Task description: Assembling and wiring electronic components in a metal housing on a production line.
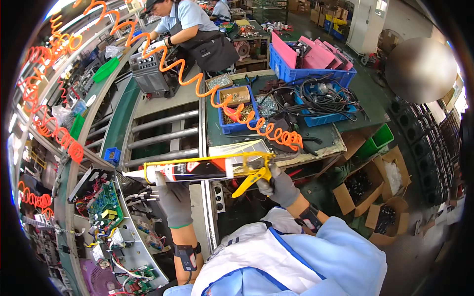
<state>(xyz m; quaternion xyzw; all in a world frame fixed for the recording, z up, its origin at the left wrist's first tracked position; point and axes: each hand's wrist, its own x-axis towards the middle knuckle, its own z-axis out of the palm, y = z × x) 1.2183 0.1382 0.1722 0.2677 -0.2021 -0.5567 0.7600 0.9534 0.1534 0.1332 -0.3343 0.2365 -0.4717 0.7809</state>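
A yellow caulking gun (253, 173) lies level across the space before me, loaded with a black, white and red sealant cartridge (200, 170). Its white nozzle points left. My left hand (175, 201), in a grey glove, is closed around the cartridge from below, close to the nozzle end. At the rear my right hand (284, 188), also gloved in grey, grips the gun near its handle; the trigger slants down to the left. Below and left of the nozzle sits an opened metal chassis holding a green circuit board (105, 204), wires and a purple fan (98, 276).
Metal conveyor rollers (163, 139) run ahead. An orange coiled hose (185, 79) hangs across the view. Past the gun, a green-topped bench (323, 140) carries blue bins of screws and cables. Open cardboard boxes (363, 190) stand at right. Far ahead, another person handles a grey machine (150, 74).
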